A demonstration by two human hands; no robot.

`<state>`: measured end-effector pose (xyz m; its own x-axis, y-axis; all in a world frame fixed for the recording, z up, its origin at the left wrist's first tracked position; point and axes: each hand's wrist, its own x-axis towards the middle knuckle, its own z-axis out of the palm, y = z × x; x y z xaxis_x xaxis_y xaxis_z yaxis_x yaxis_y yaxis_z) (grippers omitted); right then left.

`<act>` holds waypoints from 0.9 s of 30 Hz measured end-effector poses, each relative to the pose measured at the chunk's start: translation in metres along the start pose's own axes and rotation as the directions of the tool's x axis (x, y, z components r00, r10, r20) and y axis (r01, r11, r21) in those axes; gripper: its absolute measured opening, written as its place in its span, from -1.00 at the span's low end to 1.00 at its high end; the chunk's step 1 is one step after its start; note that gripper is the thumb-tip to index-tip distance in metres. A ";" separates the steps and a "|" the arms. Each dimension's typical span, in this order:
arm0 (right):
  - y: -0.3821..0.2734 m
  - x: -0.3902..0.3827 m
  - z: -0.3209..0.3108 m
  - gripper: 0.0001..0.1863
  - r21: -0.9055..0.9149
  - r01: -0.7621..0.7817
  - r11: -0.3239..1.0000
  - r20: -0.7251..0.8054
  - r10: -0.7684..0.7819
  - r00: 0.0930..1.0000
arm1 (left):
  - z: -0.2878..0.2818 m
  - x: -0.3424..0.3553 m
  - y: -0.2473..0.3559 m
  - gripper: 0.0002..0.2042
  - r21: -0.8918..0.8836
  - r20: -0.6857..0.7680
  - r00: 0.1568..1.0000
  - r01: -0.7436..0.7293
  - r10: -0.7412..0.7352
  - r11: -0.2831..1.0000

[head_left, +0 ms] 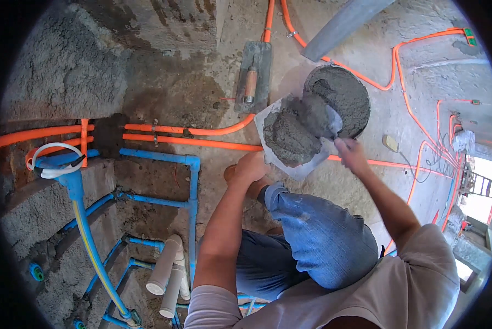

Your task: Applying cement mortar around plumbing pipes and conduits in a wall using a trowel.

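Note:
A pale square mortar board (303,171) carries a heap of wet grey mortar (291,137). My left hand (251,166) is closed at the board's near left edge, its fingertips partly hidden. In my right hand (351,156) is the handle of a trowel, whose blade (333,122) is smeared and loaded with mortar, blurred by motion. That blade is over the board's right side, beside a round bucket (369,112) of mortar. A plastering float (263,66) with a wooden handle lies flat on the floor beyond the board.
Orange conduits (202,141) cross the floor and pass beside the board. Blue pipes (194,186) and white pipe stubs (166,266) stand at the lower left. A grey pipe (344,30) slants behind the bucket. Rough plastered wall (65,66) rises at the left.

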<state>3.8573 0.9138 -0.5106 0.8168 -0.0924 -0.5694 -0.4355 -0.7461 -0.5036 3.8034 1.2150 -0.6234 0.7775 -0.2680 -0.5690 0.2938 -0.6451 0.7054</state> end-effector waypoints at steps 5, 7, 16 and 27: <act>-0.001 -0.045 0.045 -0.53 -0.398 0.338 0.853 -0.133 -0.418 0.899 | 0.010 -0.006 -0.011 -0.65 -0.075 -0.007 1.000 -0.027 0.027 0.997; -0.006 -0.039 0.043 -0.55 -0.285 0.357 0.890 -0.172 -0.414 0.894 | 0.010 -0.010 -0.021 -0.66 -0.094 -0.031 0.999 -0.034 0.031 0.995; -0.072 -0.018 0.080 -0.56 -0.330 0.472 0.817 0.055 -0.483 0.874 | -0.002 -0.052 -0.042 -0.65 -0.213 -0.340 0.922 0.119 -0.187 0.970; -0.156 0.004 0.118 -0.62 -0.373 0.909 0.187 0.351 -0.878 0.325 | -0.029 -0.128 -0.082 -0.70 -0.593 -0.702 0.457 0.050 -0.546 0.804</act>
<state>3.8840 1.1073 -0.5115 0.5153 0.8565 0.0293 0.8019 -0.4699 -0.3689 3.6964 1.3229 -0.5962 0.5850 0.7321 -0.3489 0.6050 -0.1075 0.7889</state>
